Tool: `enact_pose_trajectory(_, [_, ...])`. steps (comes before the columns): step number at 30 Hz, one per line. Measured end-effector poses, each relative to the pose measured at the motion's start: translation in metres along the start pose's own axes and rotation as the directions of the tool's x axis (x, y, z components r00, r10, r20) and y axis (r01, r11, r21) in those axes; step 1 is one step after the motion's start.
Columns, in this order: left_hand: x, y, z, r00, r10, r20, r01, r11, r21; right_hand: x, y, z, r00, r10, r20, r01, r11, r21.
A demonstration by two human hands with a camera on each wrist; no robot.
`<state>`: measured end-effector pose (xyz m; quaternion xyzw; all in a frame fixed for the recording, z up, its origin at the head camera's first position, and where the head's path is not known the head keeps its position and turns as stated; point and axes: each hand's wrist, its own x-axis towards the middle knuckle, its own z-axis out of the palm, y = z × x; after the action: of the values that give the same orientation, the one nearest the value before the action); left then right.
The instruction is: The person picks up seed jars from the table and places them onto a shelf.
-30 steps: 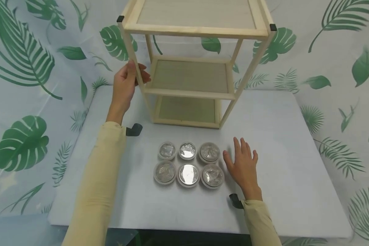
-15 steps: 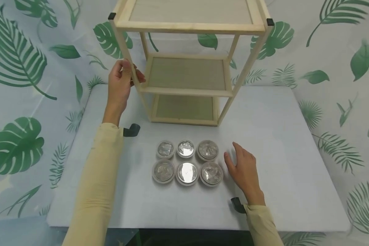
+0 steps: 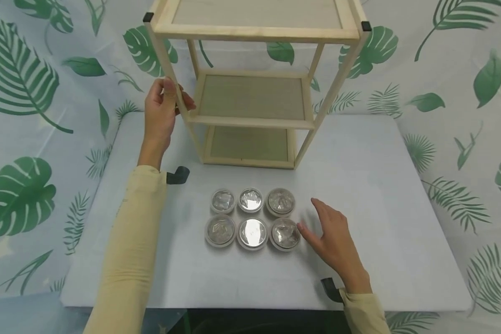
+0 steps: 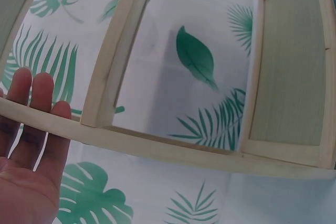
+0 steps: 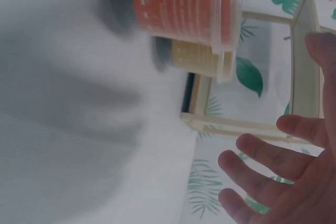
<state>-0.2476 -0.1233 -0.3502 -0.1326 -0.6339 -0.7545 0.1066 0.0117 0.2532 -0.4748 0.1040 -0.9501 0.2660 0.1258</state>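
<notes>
A three-tier wooden shelf (image 3: 250, 123) stands at the back of the table. My left hand (image 3: 157, 118) grips its front left post, thumb in front and fingers (image 4: 42, 90) behind. Before the shelf sit several round clear-lidded tubs in two rows. My right hand (image 3: 336, 243) is spread beside the front right tub (image 3: 285, 234), its thumb close to the lid and nothing in its grasp. From the right wrist, that side shows a tub with an orange label (image 5: 173, 9) and a tub with a yellow one (image 5: 194, 59). Contents under the lids are unclear.
The white table (image 3: 401, 260) runs beyond the tubs on both sides, with its front edge near the body. A leaf-print cloth (image 3: 455, 120) hangs behind and around it. Black camera mounts (image 3: 177, 175) stick out from both wrists.
My right hand has drawn back slightly and turned toward the front right tub, thumb now nearer its lid. My left hand keeps its hold on the post. The whole head view has shifted a little.
</notes>
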Motion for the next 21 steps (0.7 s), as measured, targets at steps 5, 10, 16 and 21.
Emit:
enact_pose_trajectory(5, [0.0, -0.001, -0.001, 1.0, 0.007, -0.001, -0.007, 1.0, -0.003, -0.01, -0.003, 0.005, 0.998, -0.021, 0.058, 0.019, 0.999, 0.031])
enact_pose_trajectory(10, [0.001, 0.003, 0.001, 1.0, -0.016, -0.002, 0.015, 1.0, -0.017, -0.015, -0.006, 0.012, 0.995, -0.003, 0.098, -0.004, 0.997, 0.074])
enact_pose_trajectory(16, [0.0, 0.003, 0.001, 1.0, -0.026, 0.0, 0.026, 0.999, -0.02, -0.022, -0.008, 0.025, 0.99, -0.029, 0.137, 0.019, 0.997, 0.072])
enact_pose_trajectory(21, [0.0, 0.005, 0.002, 0.999, -0.044, -0.011, 0.044, 0.999, -0.006, -0.023, -0.01, 0.034, 0.986, -0.019, 0.166, 0.007, 0.997, 0.076])
